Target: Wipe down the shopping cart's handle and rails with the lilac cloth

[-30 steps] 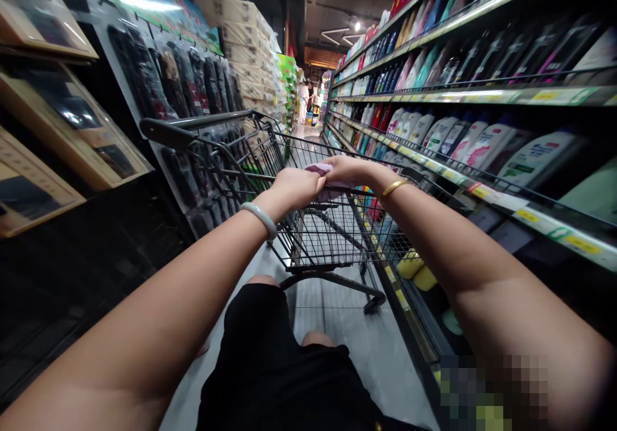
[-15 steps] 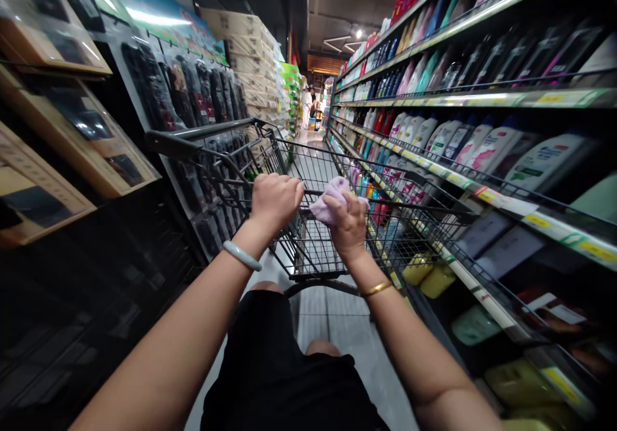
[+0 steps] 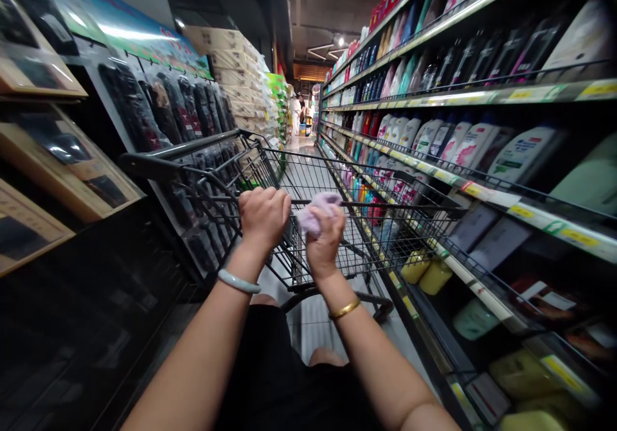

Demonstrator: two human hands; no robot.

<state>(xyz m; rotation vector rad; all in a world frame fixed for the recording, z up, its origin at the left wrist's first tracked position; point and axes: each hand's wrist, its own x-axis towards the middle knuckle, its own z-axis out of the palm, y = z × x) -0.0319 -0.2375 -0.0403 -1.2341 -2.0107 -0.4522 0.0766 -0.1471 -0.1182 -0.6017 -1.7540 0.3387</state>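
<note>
A black wire shopping cart (image 3: 308,180) stands tilted in the aisle in front of me, its basket bare. My left hand (image 3: 263,214) is closed in a fist around the cart's rear rail, a pale bangle on its wrist. Just to its right, my right hand (image 3: 324,243) grips a crumpled pale purple cloth (image 3: 315,210) and presses it against the same rail. A gold bangle sits on that wrist.
Shelves of bottles (image 3: 463,142) line the right side, close to the cart. Hanging dark packets (image 3: 178,106) and wooden display shelves (image 3: 53,167) fill the left. A stack of cartons (image 3: 241,78) stands further on. A person (image 3: 295,113) stands far down the aisle.
My right arm has swung in from the right, and the cloth has slid left along the rail toward my left hand. My left hand has kept its grip.
</note>
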